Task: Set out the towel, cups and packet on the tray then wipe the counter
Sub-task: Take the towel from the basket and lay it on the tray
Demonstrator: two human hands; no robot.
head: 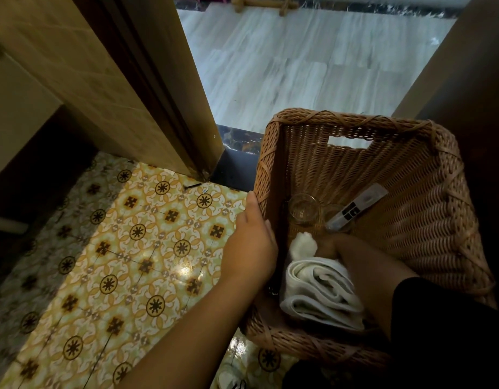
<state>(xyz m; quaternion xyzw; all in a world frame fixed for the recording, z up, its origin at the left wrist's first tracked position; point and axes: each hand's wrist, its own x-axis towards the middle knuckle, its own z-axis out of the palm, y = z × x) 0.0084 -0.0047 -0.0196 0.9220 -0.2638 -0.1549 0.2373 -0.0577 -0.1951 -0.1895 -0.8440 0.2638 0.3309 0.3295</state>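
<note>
The floor here is tiled in a yellow and white pattern of dark stars and crosses. A wicker basket stands over it at the right, though whether it rests on the tiles cannot be told. A small dark stick lies on the tiles by the door frame. Past a dark threshold, the floor turns to pale grey marble.

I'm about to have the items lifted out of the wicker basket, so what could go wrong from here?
1. The two clear glass cups sit loose on the floor of the brown wicker basket, and the white packet leans on one; tilting could knock them together.
2. The right hand reaches in beside the folded white towel; pulling the towel might drag the cups.
3. The left hand only steadies the rim, so the basket could slip.
</note>
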